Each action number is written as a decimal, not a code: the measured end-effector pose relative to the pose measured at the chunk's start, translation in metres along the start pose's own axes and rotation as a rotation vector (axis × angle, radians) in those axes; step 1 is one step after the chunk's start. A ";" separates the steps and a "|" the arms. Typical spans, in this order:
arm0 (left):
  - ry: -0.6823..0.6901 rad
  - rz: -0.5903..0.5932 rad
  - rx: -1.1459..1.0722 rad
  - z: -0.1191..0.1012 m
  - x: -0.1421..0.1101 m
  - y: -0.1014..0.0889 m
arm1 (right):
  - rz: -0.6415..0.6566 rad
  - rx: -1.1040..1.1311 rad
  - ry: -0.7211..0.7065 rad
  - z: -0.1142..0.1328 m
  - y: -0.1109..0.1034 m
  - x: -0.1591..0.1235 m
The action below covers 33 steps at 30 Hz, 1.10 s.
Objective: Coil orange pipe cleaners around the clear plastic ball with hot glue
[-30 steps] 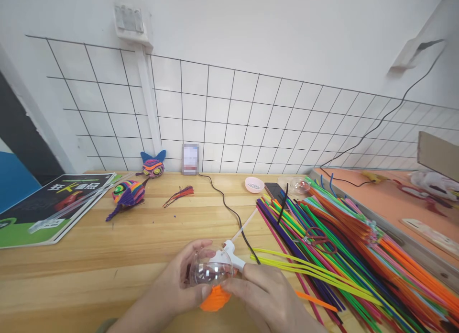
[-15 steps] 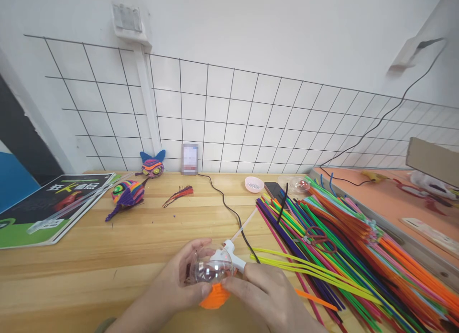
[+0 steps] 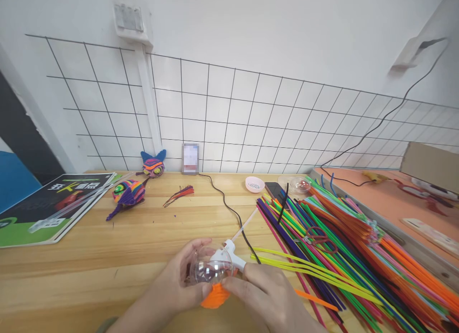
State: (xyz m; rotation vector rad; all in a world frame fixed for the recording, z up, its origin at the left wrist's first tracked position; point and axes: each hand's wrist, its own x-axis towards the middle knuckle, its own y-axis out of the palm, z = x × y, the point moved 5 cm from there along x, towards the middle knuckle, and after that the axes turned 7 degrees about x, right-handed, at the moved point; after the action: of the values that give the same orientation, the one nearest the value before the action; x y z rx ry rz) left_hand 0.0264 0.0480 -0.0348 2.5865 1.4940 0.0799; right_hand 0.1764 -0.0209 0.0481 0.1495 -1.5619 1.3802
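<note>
My left hand [image 3: 179,280] is closed around the side of a clear plastic ball [image 3: 210,271]. Its thumb presses near the ball's lower edge, where orange pipe cleaner [image 3: 215,297] lies in close rows. My right hand [image 3: 268,292] is closed around the handle of a white hot glue gun [image 3: 229,251], its thumb resting on the orange pipe cleaner. The gun's front is behind the ball, so its tip is hard to make out. A glue stick [image 3: 245,224] pokes out of its back. A loose orange pipe cleaner [image 3: 317,301] extends right from beneath my right hand.
Many coloured pipe cleaners [image 3: 322,247] cover the right side, with red-handled scissors [image 3: 322,239] on top. Farther back are a pink bowl [image 3: 255,184] and a phone [image 3: 274,190]. Two striped yarn-like figures [image 3: 129,193] and a booklet [image 3: 60,204] are left. A black cord [image 3: 225,201] crosses the table.
A cardboard piece at the far right has shifted left and slightly down. My hands, the ball and the glue gun stay almost in place.
</note>
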 end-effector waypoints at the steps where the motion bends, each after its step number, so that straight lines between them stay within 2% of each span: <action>1: -0.002 0.002 -0.003 0.001 0.000 0.000 | 0.003 -0.001 0.004 0.000 0.000 0.000; 7: -0.021 0.020 -0.016 0.002 0.000 -0.001 | 0.007 0.001 0.008 -0.001 0.000 -0.001; 13: -0.100 0.033 -0.080 -0.006 -0.003 0.005 | 0.011 -0.020 0.012 -0.001 -0.001 0.000; 20: -0.118 0.053 -0.139 -0.015 -0.004 0.012 | 0.006 -0.018 -0.015 0.001 -0.005 0.005; 25: -0.102 0.058 -0.143 -0.014 -0.003 0.012 | 0.016 -0.042 0.000 0.000 -0.004 0.001; 33: -0.174 0.048 -0.146 -0.017 -0.007 0.015 | 0.022 -0.025 0.014 -0.001 -0.002 0.000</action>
State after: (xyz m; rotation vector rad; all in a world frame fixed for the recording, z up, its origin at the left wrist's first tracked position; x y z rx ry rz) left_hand 0.0335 0.0366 -0.0156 2.4448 1.3146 -0.0292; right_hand 0.1782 -0.0204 0.0492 0.1080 -1.5730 1.3750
